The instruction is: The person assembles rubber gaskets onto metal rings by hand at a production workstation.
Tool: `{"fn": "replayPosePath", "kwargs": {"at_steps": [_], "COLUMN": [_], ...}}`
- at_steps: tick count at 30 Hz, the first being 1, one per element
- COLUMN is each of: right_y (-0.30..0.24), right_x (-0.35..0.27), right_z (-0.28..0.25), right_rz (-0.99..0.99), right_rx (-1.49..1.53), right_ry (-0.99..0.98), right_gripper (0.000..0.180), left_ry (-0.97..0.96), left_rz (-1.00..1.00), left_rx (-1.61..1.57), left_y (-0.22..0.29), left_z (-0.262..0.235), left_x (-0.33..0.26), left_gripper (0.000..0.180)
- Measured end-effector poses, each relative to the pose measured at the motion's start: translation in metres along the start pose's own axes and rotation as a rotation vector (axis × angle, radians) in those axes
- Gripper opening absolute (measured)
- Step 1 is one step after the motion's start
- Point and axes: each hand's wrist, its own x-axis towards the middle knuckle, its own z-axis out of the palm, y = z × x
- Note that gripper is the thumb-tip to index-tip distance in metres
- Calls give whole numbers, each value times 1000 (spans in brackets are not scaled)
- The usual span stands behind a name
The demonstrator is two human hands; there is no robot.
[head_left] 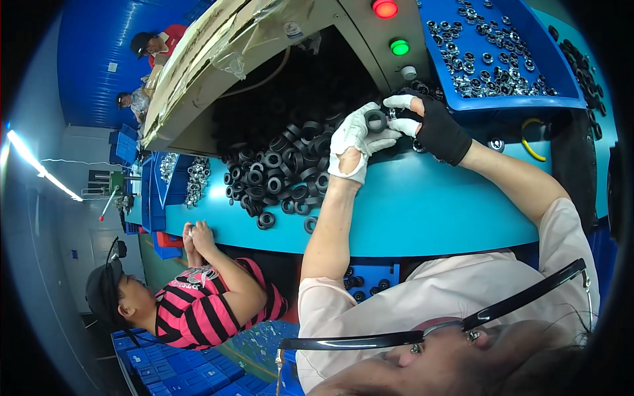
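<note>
1. Black ring [376,120], up off the broad turquoise table [422,218], which fills most of my view; the ring is held on the far side, toward the machine.
2. Beige housing [366,33] stands across the table from me, its dark opening facing the hands.
3. Co-worker [205,297] in a pink-and-black striped shirt, at the table's left end, both hands brought together at its edge.
4. Blue tray [515,103], upper right beyond the right hand, with many shiny fittings [489,59] scattered in it.
5. Heap of black rings [284,165], reaching from the opening onto the table, just left of the left hand.
6. Left hand [356,135], in a white glove: I see its thumb and fingers closed around the ring, whose hole faces my camera.
7. Right hand [436,125], in a black glove with pale-covered fingertips, drawn to a narrow pinch just beside the ring. It seems to hold a small silver part [392,113]; I cannot tell whether that touches the ring.
8. Yellow curved piece [528,146], lying past the right forearm.
9. Red light [384,8] and green light [399,47], both glowing on the housing.
</note>
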Motion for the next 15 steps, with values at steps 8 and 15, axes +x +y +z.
{"fn": "replayPosePath", "kwargs": {"at_steps": [8,15], "right_y": [-5,-14], "right_x": [0,-1], "right_z": [-2,-2], "right_rz": [29,-25], "right_rx": [30,75], "right_ry": [4,-14], "right_gripper": [29,28], "left_ry": [51,-35], "left_rz": [68,109], "left_rx": [43,41], "left_y": [8,-15], "left_z": [7,5], "left_x": [-6,-4], "left_gripper": [42,43]}}
